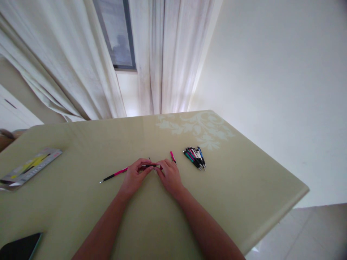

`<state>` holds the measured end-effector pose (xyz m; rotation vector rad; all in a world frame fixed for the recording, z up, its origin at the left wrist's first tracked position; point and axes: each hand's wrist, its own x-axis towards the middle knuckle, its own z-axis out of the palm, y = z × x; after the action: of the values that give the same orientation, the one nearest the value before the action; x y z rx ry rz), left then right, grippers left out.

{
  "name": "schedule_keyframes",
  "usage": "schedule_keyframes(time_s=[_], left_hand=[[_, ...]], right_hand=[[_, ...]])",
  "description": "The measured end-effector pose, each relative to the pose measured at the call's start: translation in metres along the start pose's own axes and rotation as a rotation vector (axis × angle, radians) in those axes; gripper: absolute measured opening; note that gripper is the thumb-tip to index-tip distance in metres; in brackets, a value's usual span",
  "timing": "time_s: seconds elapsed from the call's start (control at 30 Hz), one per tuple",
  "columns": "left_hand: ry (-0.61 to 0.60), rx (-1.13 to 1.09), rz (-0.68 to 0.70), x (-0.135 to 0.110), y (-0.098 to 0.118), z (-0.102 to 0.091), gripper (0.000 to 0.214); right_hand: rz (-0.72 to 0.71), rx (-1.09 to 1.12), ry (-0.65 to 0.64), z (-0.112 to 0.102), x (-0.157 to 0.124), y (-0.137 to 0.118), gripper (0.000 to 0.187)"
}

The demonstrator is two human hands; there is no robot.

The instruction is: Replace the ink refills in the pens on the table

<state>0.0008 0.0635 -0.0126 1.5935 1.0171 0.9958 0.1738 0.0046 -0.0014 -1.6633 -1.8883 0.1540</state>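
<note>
My left hand (135, 176) and my right hand (170, 176) meet over the middle of the table, fingertips pinched together. Between them they grip a thin dark pen part (148, 165); fingers cover much of it, and a bit of dark pink shows by the right fingertips. A pink and black pen (115, 174) lies on the table, its silver tip pointing left and its other end reaching my left hand. Just beyond my right hand lies a short pink pen piece (172, 156) with a dark end. A small dark thin piece (149, 158) sticks out behind the left fingers.
Right of my hands lies a bunch of several pens (195, 158) in black, white, green, pink and blue. A clear and yellow package (32, 167) lies at the left, and a dark phone-like object (21, 247) at the near left. Curtains and a wall stand behind the table (238, 187).
</note>
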Motion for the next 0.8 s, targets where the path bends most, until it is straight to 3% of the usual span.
schedule_keyframes(time_s=[0.2,0.43,0.57,0.8], left_hand=[[0.096,0.001,-0.007,0.0009,-0.004,0.0001,0.041],[0.127,0.066,-0.009,0.002,-0.0089,-0.0005,0.037],[0.129,0.111,0.006,0.0004,-0.0064,-0.0004,0.032],[0.054,0.448,0.248,-0.0014,-0.0093,0.0081,0.029]], right_hand=[[0.171,-0.076,0.085,-0.001,0.0005,0.0062,0.009],[0.294,-0.254,0.014,-0.0023,-0.0023,0.0088,0.009],[0.265,-0.236,0.025,-0.0047,-0.0042,0.0074,0.012],[0.074,-0.196,-0.003,-0.0021,-0.006,0.0044,0.015]])
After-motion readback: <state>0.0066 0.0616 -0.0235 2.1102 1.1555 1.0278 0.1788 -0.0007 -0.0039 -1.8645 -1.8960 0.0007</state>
